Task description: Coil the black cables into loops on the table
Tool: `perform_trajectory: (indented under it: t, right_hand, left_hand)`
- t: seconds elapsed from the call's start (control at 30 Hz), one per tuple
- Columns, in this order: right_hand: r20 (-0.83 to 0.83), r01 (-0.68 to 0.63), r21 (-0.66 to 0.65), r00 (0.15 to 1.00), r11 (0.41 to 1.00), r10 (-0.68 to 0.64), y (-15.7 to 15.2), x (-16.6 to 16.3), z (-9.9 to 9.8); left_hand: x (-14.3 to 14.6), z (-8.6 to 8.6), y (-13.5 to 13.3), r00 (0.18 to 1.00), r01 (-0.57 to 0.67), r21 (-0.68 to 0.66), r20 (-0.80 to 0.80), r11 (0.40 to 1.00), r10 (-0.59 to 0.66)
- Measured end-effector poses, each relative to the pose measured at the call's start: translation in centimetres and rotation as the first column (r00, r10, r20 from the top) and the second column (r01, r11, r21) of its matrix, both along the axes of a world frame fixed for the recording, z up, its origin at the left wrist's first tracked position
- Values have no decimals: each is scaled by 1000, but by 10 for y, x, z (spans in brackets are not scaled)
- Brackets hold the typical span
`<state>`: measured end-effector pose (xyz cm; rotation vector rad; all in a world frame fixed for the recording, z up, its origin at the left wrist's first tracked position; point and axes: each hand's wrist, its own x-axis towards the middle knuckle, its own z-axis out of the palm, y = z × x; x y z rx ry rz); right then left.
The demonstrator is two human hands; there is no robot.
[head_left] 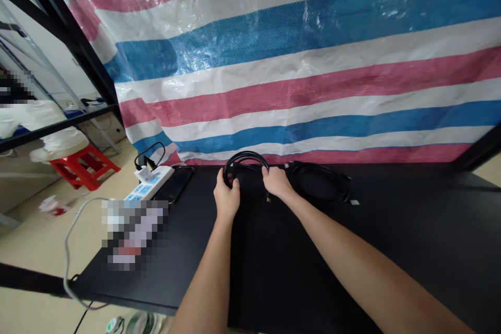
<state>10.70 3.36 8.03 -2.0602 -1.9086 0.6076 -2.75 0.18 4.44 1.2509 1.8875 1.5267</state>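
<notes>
A coil of black cable (246, 159) stands on edge at the back of the black table (391, 250). My left hand (226, 197) is closed around the coil's left side. My right hand (277, 181) grips its right side, fingers curled over the loops. A second black cable coil (319, 181) lies flat on the table just right of my right hand, with a pale plug end (354, 202) sticking out.
A white power strip (151, 181) with a plugged-in charger sits at the table's left end, and a dark phone (175, 184) lies beside it. A striped tarp (297, 62) hangs behind the table. A red stool (85, 166) stands on the floor at the left.
</notes>
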Motion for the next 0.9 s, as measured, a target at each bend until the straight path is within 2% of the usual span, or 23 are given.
perform_trajectory:
  t: [0.2,0.33,0.43,0.5,0.53,0.57,0.67,0.73,0.9]
  right_hand:
    - [18,7,-65,1000,998,-6,18,-13,-11]
    - [41,-3,-69,999,998,6,19,-15,-14]
    - [120,-39,-32,992,999,43,17,-17,-14]
    - [198,-96,12,976,995,92,14,-17,-14]
    - [229,-129,41,966,991,117,14,-17,-14]
    - [248,-155,70,960,985,133,13,-17,-14]
    - [256,-184,87,954,979,157,11,-13,-14]
    - [249,-173,56,956,983,154,10,-10,-14]
    - [255,-154,39,957,987,139,9,-3,-13]
  left_hand:
    - [-1,-2,0,953,-48,-270,-300,962,-37]
    - [6,-4,-5,868,-106,-275,-495,956,-46]
    - [8,-6,-9,794,-124,-242,-606,962,-51]
    - [7,-6,-10,765,-40,-234,-633,971,-120]
    - [6,-6,-10,748,44,-241,-635,969,-192]
    - [6,-6,-10,722,145,-258,-632,955,-280]
    - [4,-6,-7,622,397,-310,-601,864,-501]
    - [3,-8,-5,591,457,-304,-598,836,-541]
    - [8,-15,-4,548,453,-298,-650,840,-526]
